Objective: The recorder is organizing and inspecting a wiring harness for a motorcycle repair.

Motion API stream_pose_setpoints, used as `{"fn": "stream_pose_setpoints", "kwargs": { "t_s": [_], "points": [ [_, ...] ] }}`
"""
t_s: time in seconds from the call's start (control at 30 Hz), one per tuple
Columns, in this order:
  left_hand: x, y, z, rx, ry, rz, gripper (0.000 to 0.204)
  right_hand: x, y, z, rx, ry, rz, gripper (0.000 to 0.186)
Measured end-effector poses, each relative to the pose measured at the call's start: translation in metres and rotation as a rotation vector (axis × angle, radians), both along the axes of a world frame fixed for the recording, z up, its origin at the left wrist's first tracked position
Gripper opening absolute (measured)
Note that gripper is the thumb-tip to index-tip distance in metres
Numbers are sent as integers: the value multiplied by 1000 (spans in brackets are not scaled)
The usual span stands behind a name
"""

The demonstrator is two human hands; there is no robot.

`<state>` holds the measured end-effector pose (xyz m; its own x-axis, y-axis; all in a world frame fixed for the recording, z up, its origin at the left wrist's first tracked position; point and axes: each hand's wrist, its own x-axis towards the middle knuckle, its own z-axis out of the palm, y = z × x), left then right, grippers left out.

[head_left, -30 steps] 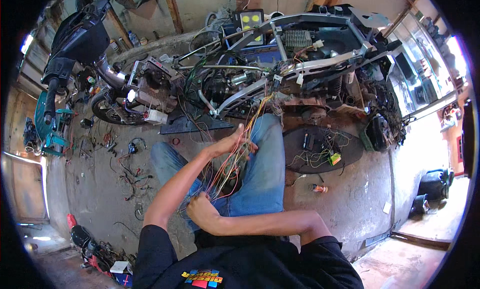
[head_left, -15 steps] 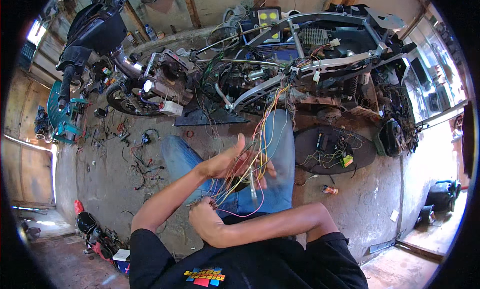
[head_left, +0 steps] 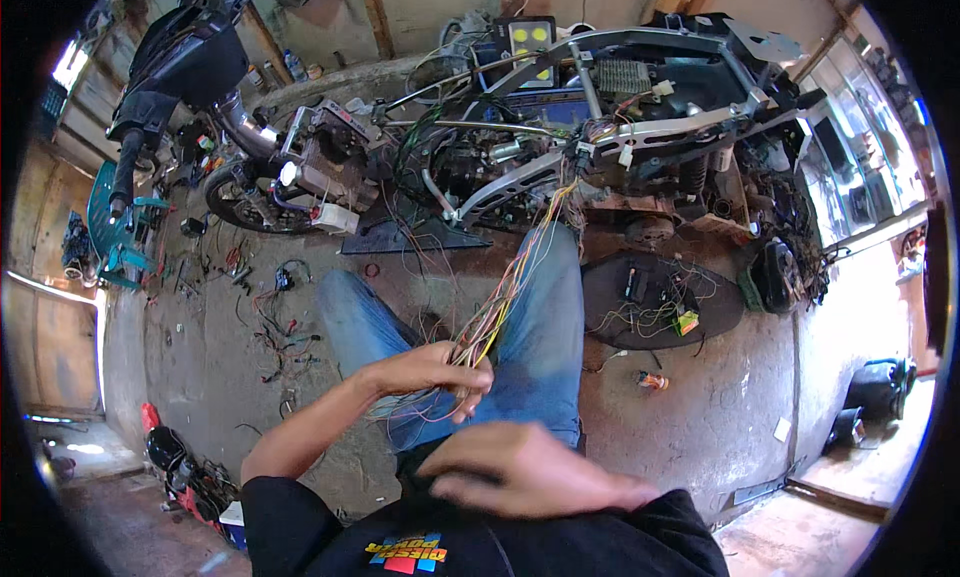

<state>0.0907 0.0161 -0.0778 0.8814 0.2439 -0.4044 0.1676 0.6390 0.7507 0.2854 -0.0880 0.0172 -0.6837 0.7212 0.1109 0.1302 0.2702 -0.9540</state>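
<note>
A loose bundle of thin coloured wires (head_left: 513,287) slants down from the motorcycle frame (head_left: 520,182) to my lap, with yellow, red, pink and white strands among them. My left hand (head_left: 435,370) is closed round the bundle between my knees, and loose ends trail out below the fist. Close to my shirt, my right hand (head_left: 525,469) is apart from the wires. It is smeared by motion, so its fingers are unclear and I see nothing in them.
A dark oval board (head_left: 650,327) with wires and small parts lies right of my knee. Loose wiring pieces (head_left: 283,322) are scattered on the floor at left. Beyond them stand a front wheel (head_left: 240,205) and a green plastic chair (head_left: 112,217). A lamp panel (head_left: 530,47) is behind the frame.
My left hand has closed round the wires and come down toward my lap. My right hand has let go of the lower wire ends and moved right, toward my shirt.
</note>
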Motion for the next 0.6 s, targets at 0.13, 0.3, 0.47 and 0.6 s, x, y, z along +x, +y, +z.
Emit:
{"fn": "stream_pose_setpoints", "kwargs": {
  "t_s": [0.13, 0.3, 0.47, 0.6],
  "points": [
    [-19, -6, -18, 236, 164, -86, 37, 23, 16, -88, -569, 238, -782, 28],
    [-20, -20, 0, 361, 370, -92, 31, -16, 32, -132, -689, 536, -505, 52],
    [-19, -36, -10, 755, 316, 26, 35, -44, 45, -115, -788, 557, -438, 39],
    [-36, -34, -38, 992, 298, 92, 40, -45, 50, -103, -746, 692, -473, 38]
  ]
}}
